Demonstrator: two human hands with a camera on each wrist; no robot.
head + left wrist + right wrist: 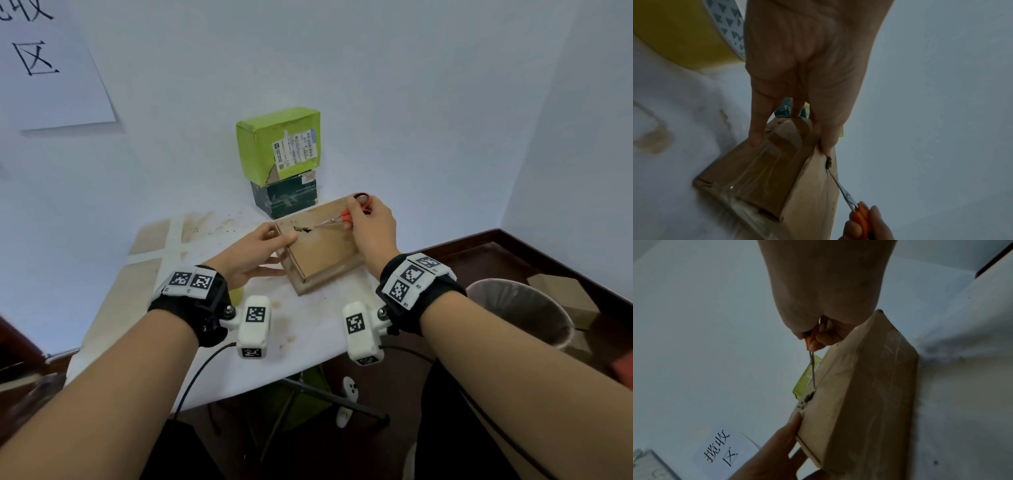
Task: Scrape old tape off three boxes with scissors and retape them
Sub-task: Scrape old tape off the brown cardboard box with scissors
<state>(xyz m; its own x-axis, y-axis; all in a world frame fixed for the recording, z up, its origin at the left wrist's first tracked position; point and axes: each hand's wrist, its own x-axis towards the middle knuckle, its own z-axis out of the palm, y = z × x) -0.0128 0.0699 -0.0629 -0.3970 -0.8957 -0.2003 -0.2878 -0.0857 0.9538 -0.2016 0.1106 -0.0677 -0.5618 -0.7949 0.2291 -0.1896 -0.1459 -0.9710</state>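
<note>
My left hand (256, 252) steadies the flat brown box (322, 246) on the white table (301, 329), thumb straight along its top near the left edge, fingers straight against its side. My right hand (371, 224) is curled tight round the orange handles of the scissors (337, 219), whose closed blade tips touch dark tape residue (303, 229) just beside my left thumb. Behind the box's far edge a green box (278, 145) is stacked on a dark box (284, 197) against the wall; a roll of yellow tape (682, 32) lies by my left wrist, and bare tabletop extends toward me.
</note>
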